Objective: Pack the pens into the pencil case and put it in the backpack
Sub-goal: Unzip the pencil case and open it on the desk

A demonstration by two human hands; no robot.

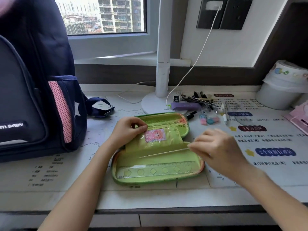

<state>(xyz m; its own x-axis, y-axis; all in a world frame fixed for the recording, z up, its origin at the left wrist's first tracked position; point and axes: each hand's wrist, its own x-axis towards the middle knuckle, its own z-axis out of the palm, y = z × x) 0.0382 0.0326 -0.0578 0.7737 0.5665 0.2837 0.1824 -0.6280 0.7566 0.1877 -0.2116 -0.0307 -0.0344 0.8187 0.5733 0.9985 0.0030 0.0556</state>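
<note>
Navy backpack stands at nine o'clock on the tabletop. Left hand pinches the flap of the open green case at centre, ruler inside. Right hand, blurred, curls at the flap's three o'clock end; I cannot tell if it grips. Pens lie at the case's one o'clock.

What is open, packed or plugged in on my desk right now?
pencil case: open, lying flat on the desk.
inner flap: pinched at its top edge by the left hand.
right hand: blurred, at the flap's right end; grip unclear.
ruler: lying in the case's near half.
pens: loose behind the case, not packed.
backpack: standing upright, left.
white cable: plugged into the wall socket.
</note>
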